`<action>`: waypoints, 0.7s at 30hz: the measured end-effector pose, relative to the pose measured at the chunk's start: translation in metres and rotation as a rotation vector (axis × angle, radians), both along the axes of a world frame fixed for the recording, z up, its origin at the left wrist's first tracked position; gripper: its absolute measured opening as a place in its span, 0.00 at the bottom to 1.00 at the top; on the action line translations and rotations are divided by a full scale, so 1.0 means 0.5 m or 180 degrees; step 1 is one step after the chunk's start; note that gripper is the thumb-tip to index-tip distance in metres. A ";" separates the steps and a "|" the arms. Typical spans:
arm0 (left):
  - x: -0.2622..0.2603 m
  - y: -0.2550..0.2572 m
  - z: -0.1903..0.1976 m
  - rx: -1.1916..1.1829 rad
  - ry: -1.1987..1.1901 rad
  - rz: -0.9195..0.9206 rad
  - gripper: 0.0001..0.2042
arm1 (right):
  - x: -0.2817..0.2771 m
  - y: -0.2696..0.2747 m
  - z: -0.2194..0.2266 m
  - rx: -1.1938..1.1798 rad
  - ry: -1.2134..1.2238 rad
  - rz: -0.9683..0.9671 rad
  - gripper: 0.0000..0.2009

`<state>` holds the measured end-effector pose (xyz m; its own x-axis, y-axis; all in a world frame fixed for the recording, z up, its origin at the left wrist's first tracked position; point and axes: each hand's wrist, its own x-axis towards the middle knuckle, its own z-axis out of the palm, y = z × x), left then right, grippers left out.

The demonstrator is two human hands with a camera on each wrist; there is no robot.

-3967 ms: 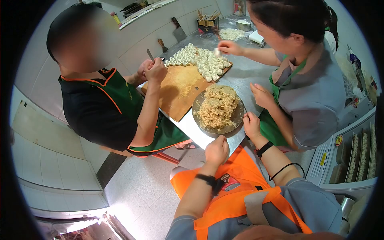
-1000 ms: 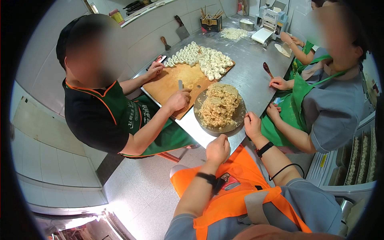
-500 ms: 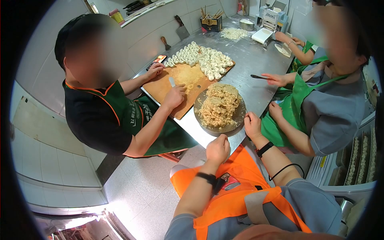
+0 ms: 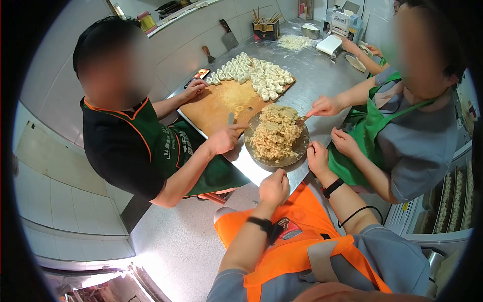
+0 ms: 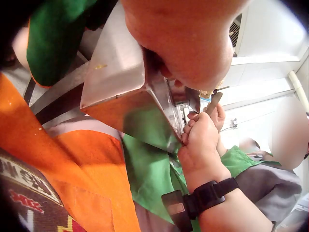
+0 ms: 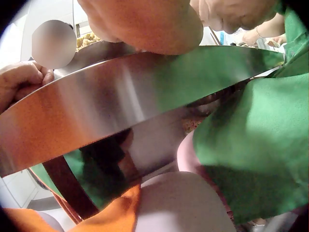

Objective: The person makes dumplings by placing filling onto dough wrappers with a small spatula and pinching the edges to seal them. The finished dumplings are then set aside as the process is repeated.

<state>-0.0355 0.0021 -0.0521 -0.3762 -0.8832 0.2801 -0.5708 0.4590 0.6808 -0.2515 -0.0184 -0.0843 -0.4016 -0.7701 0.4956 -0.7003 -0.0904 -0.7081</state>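
Note:
A round metal pan (image 4: 289, 162) heaped with pale minced filling (image 4: 274, 132) stands at the table's near corner. My left hand (image 4: 274, 189), its fingers curled, grips the near rim; my right hand (image 4: 317, 158) pinches the rim at the right. The left wrist view has my left hand (image 5: 186, 41) large at the top and my right hand (image 5: 200, 140) at the metal edge. In the right wrist view, my right hand (image 6: 145, 24) covers part of the pan (image 6: 99, 52), and my left hand (image 6: 21, 81) is at the left. Both hands' fingertips are partly hidden.
A wooden board (image 4: 214, 108) bears rows of dumplings (image 4: 269, 80). The person at left holds a flat tool (image 4: 231, 118) over it. At right, another person's hand (image 4: 326, 105) holds a tool in the filling. A dough machine (image 4: 343, 25) stands at the back.
The person at right has sat back from the dumplings, picked up a tool and brought it into the filling. The person at left has lowered a hand over the board. My hands have stayed put.

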 end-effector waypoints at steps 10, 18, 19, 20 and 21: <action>-0.002 0.002 0.001 0.0038 0.0003 0.0008 0.06 | 0.003 0.000 0.006 -0.0038 0.0050 -0.0005 0.04; -0.002 0.000 -0.004 0.0018 -0.0005 0.0002 0.06 | 0.002 -0.001 0.001 -0.0046 0.0037 0.0018 0.04; -0.003 -0.001 -0.006 0.0014 -0.0017 0.0008 0.06 | 0.002 -0.001 0.001 -0.0058 0.0026 0.0020 0.05; -0.003 -0.001 -0.008 0.0009 -0.0028 0.0014 0.06 | 0.001 -0.001 0.000 -0.0040 0.0023 0.0018 0.05; -0.003 -0.002 -0.010 0.0012 -0.0025 0.0015 0.06 | 0.001 -0.001 0.000 -0.0023 0.0020 0.0016 0.05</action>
<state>-0.0371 0.0014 -0.0571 -0.3741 -0.8860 0.2739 -0.5781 0.4538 0.6781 -0.2513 -0.0190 -0.0844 -0.3946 -0.7685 0.5037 -0.7043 -0.0991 -0.7029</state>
